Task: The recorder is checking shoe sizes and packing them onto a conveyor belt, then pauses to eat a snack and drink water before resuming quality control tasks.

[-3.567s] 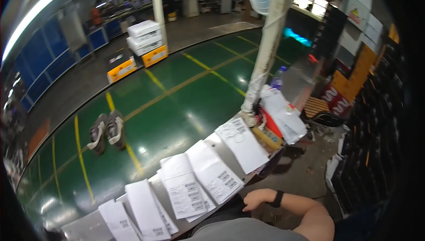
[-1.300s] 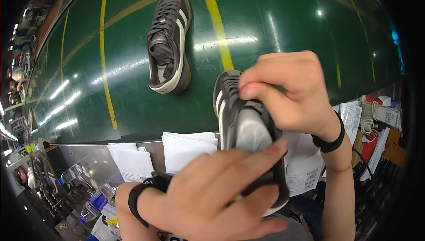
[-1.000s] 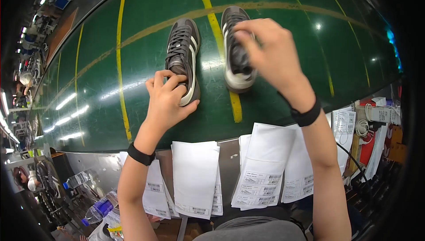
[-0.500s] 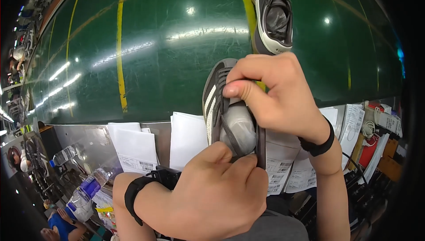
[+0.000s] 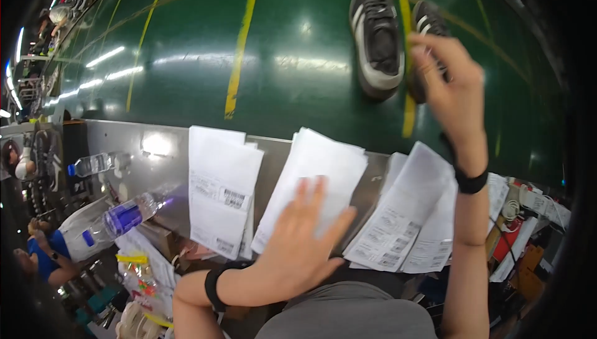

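Two dark sneakers with white side stripes rest side by side on a green belt with yellow lines [image 5: 186, 84]. The left sneaker [image 5: 376, 12] lies left of a yellow line, its opening toward me, with no hand on it. My right hand [image 5: 457, 78] is over the right sneaker [image 5: 428, 22] and covers part of it. Its bent fingers are smeared by motion, so whether they touch that sneaker is unclear. My left hand [image 5: 301, 233] is spread flat, slightly blurred, over the middle stack of white papers [image 5: 323, 158] and appears to hold nothing.
More printed sheets [image 5: 224, 183] lie left on the metal ledge [image 5: 149, 134], and others [image 5: 398, 214] to the right. Plastic bottles [image 5: 127, 214] stand at the far left. A cluttered shelf with a coiled cable [image 5: 511, 208] is at right. Another person [image 5: 46, 258] is at lower left.
My hands have left the sneaker they were working on; both sneakers now stand together farther up the belt. My left hand has opened over the papers; my right hand has moved up. The view has shifted.
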### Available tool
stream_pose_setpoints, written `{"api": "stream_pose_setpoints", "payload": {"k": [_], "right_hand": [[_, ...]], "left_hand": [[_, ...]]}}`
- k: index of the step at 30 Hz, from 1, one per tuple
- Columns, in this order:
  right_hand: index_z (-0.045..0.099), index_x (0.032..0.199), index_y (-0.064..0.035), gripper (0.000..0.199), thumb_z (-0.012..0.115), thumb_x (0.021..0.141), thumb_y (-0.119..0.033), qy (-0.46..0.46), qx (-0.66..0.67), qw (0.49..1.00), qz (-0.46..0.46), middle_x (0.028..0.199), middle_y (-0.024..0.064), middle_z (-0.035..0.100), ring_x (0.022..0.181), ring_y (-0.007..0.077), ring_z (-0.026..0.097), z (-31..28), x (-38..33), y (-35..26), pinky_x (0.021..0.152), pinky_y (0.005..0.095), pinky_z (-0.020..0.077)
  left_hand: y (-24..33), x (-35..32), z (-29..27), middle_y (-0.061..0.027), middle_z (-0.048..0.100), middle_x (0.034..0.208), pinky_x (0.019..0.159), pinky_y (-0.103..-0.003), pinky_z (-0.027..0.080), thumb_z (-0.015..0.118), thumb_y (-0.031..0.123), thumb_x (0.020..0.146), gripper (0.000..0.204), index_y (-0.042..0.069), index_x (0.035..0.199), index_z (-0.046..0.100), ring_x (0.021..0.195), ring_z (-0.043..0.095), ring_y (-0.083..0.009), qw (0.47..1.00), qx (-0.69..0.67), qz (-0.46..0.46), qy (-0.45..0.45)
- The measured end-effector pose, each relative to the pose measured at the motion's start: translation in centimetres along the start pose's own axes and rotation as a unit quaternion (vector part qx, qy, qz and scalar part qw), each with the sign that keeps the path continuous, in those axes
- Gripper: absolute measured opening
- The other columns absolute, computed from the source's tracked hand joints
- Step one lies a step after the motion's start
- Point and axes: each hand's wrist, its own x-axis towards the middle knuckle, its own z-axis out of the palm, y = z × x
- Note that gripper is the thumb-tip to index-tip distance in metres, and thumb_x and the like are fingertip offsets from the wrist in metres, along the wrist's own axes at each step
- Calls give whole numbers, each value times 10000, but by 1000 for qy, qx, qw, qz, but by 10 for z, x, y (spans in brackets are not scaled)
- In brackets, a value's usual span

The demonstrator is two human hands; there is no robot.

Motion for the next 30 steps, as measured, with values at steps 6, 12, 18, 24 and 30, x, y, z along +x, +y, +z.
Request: {"api": "stream_pose_setpoints", "payload": {"k": [6,12,18,24,30], "right_hand": [[577,1169,-5,438,732,795,-172,-147,47,986,-69,1173,171,597,1101,352,545,12,-69,-40,953,418,450],[510,1265,-14,578,749,783,-226,-12,-156,986,57,1273,214,522,1195,411,462,-33,-77,28,989,456,424],[612,1116,16,617,795,712,-414,-65,-92,967,230,1185,312,547,1073,427,557,2,-62,89,921,429,485],[679,866,38,373,793,742,-294,-26,227,890,395,954,199,677,876,296,692,-58,-31,126,717,417,571],[669,924,14,368,773,760,-299,5,239,913,331,926,170,682,854,298,681,-102,61,176,732,436,565]], "left_hand": [[-39,-53,-2,-430,121,1468,1068,-601,273,764,256,756,871,-38,1437,308,1342,174,-623,975,115,-141,126],[-39,25,-4,-490,241,1367,986,-508,420,744,320,794,889,-8,1463,257,1184,416,-612,977,72,-2,199],[-39,212,40,-459,289,1360,871,-511,506,797,386,698,852,112,1387,378,1115,509,-552,948,60,-17,312],[-46,245,-2,-318,622,966,777,-487,537,807,374,578,576,73,1029,612,858,651,-453,962,-1,4,273],[-44,242,-119,-95,706,896,652,-306,555,838,143,658,363,-14,945,681,780,682,-167,873,-425,-69,229]]}}
